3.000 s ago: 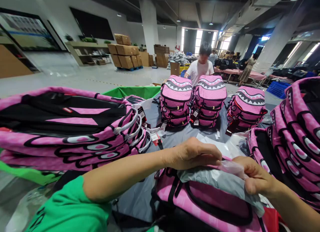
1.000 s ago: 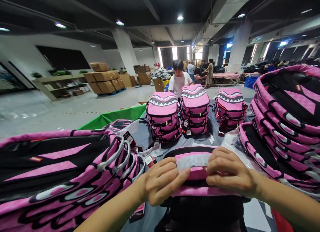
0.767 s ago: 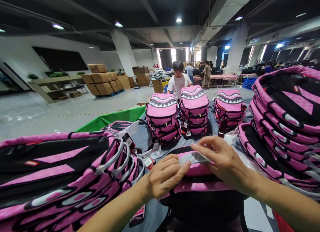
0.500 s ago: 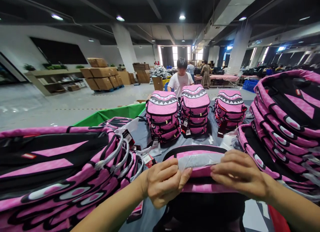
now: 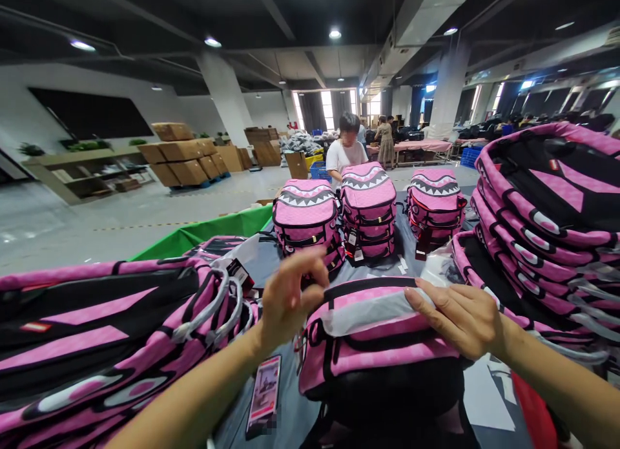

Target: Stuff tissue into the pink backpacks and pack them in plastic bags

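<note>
A pink and black backpack lies close in front of me, a strip of white wrapping along its top. At the right end of this strip my right hand grips the backpack's upper edge, fingertips on the wrapping. My left hand is raised just off the backpack's left side, its curled fingers apart from the thumb and nothing visible between them. Below it, a phone with a lit screen lies on the grey table cover.
Pink backpacks are piled at the left and right. Three upright backpacks stand ahead, some with hanging tags. A person in a white shirt is behind them. White paper lies at the right.
My left hand has let go of the backpack's top and risen to the left. The right hand stays at the wrapping. The view has shifted, and the phone now shows more fully.
</note>
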### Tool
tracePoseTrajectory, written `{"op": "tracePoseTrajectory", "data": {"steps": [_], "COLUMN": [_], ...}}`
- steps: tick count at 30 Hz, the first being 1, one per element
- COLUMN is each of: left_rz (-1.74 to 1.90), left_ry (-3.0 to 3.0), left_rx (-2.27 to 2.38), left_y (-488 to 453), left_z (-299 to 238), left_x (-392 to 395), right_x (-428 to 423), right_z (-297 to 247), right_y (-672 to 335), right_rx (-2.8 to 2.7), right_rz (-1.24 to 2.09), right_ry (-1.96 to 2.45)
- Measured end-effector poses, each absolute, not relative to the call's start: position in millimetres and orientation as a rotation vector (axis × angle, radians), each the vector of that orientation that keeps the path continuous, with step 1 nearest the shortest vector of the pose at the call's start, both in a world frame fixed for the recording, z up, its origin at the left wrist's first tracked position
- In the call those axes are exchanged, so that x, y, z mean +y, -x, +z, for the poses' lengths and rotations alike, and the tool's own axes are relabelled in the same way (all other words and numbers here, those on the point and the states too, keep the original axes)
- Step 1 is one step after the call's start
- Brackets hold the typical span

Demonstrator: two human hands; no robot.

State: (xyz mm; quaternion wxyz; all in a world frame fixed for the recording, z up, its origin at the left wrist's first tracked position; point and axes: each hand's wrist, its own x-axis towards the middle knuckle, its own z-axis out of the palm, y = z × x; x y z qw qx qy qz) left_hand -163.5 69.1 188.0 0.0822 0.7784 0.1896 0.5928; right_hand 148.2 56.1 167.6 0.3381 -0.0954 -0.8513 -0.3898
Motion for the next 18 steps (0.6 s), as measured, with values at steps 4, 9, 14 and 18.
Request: {"op": "tracePoseTrajectory", "data": {"steps": [4,9,14,18], "left_rz": [0.889,0.157,0.044,0.198], "left_ry": [-1.755,-1.303,-0.991,-0.897], "left_rx": [0.794,0.555,0.341,0.324], "left_y": [128,96,87,93], "left_z": [218,214,197,196], "left_x": [93,90,60,39], "right_x": [60,61,67,79], "right_z": [171,171,170,170], "right_y": [-148,-146,-145,-139], "right_rx": [-2.248,-2.185,-2.121,-2.103], "right_rz": [-1.003,-1.053,-1.023,-1.029], "right_ry": [0.203,0.153,0.107,0.065]}}
